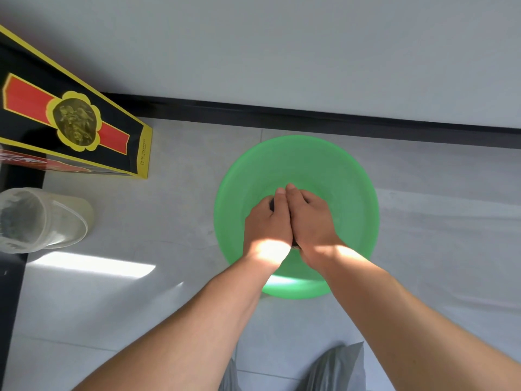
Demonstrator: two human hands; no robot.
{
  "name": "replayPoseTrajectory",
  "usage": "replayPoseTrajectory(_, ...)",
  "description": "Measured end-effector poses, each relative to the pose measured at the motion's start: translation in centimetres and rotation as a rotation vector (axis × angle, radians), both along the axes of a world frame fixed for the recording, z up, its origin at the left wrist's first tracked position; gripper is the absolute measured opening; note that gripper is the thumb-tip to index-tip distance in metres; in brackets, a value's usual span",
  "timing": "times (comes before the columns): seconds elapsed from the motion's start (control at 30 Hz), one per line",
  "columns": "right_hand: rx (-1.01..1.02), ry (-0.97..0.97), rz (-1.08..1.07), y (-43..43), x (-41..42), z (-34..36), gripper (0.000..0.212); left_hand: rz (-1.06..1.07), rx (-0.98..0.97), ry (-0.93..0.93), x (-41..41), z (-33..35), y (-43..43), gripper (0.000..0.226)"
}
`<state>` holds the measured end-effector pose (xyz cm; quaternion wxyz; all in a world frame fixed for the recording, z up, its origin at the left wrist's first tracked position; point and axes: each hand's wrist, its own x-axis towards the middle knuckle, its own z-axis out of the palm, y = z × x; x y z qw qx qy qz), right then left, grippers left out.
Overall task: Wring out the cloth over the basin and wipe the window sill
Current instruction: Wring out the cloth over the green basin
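Only the head view here, looking straight down. Both hands are pressed together right over the middle of the green basin [352, 179], thumbs side by side pointing toward its far rim. The left hand [267, 221] and right hand [313, 221] are each closed round the cloth [271, 204], which is bundled between the palms.

You can barely see it: one dark sliver by the left thumb and another dark scrap down by the wrists. Going by those two bits, I'd guess its long axis runs from the near rim toward the far rim, in line with the thumbs, so the twist would be one hand rolling against the other. Neither hand is nearer, as both have it. I can't tell how wet it is or whether there's water in the basin, because the hands cover the bottom.

The window sill isn't in shot at all. Past the basin's far rim there's a black skirting strip [310, 114] and plain wall. Well off to the basin's left are a black-and-yellow box [70, 117] and a clear plastic tub [42, 221], both cut off by the frame edge.
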<state>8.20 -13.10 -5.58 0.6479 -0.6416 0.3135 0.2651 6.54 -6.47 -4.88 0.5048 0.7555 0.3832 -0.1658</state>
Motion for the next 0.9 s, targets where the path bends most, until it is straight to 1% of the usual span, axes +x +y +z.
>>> replayPoseTrajectory(0.2,0.038,0.046,-0.045,0.2,0.1,-0.4,0.030,0.024,-0.040,0.005,0.0,-0.1,0.2,0.044)
replayPoseTrajectory(0.3,0.026,0.081,-0.034,0.2,0.1,-0.5,0.037,0.018,-0.053,0.032,0.2,-0.1,0.3,0.043)
replayPoseTrajectory(0.4,-0.029,0.034,-0.013,-0.5,0.1,-0.6,0.040,0.011,-0.067,0.095,0.7,0.0,0.6,0.041)
replayPoseTrajectory(0.47,-0.001,0.015,-0.038,-1.2,0.0,-0.6,0.034,0.061,-0.099,0.113,0.7,0.1,1.0,0.033)
replayPoseTrajectory(0.5,0.019,0.018,-0.045,-1.5,-0.2,-0.6,0.027,0.076,-0.121,0.110,0.6,0.1,1.1,0.029)
replayPoseTrajectory(0.57,0.046,0.028,-0.047,-2.0,-0.5,-0.6,0.014,0.042,-0.165,0.070,0.0,0.1,1.4,0.025)
replayPoseTrajectory(0.6,0.047,0.030,-0.048,-2.1,-0.7,-0.5,0.012,0.017,-0.191,0.035,-0.4,0.0,1.5,0.025)
replayPoseTrajectory(0.7,-0.014,-0.039,-0.071,-1.8,-0.9,0.2,0.022,0.004,-0.237,-0.128,-1.4,0.0,1.5,0.029)
replayPoseTrajectory(0.73,-0.054,-0.079,-0.069,-1.6,-1.0,0.7,0.023,0.014,-0.235,-0.168,-1.7,0.1,1.4,0.027)
replayPoseTrajectory(0.8,-0.090,-0.134,-0.046,-0.8,-1.3,1.2,0.015,0.043,-0.170,-0.183,-1.8,0.5,0.9,0.007)
replayPoseTrajectory(0.83,-0.091,-0.152,-0.032,-0.4,-1.5,1.4,0.015,0.059,-0.111,-0.175,-1.7,0.7,0.7,0.007)
replayPoseTrajectory(0.9,-0.120,-0.171,-0.007,0.3,-1.6,1.7,0.027,0.076,-0.013,-0.165,-1.6,0.7,0.3,0.031)
